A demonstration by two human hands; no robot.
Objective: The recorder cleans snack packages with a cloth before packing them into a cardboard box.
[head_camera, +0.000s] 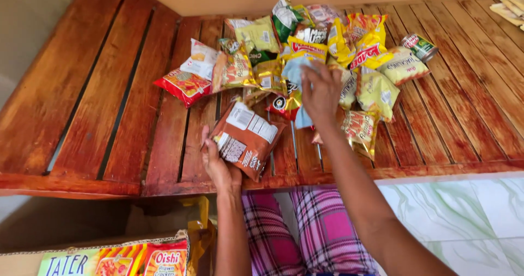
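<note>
Box: a carton (109, 259) with snack prints stands below the table's (82, 123) front edge, at the left.
Red packet: it (184, 85) lies flat at the left end of the heap, apart from both hands.
Left hand: it (218, 164) closes on the brown packet (248, 137) near the front edge and tilts its back side up, probably so the person can see the label.
Heap: many snack packets (322, 47) lie piled in the table's middle, toward the far edge.
Right hand: it (322, 93) reaches over the heap and pinches a pale blue packet (295, 71) between its fingers.
Can: a small tin (420, 47) lies on its side at the right of the heap.
</note>
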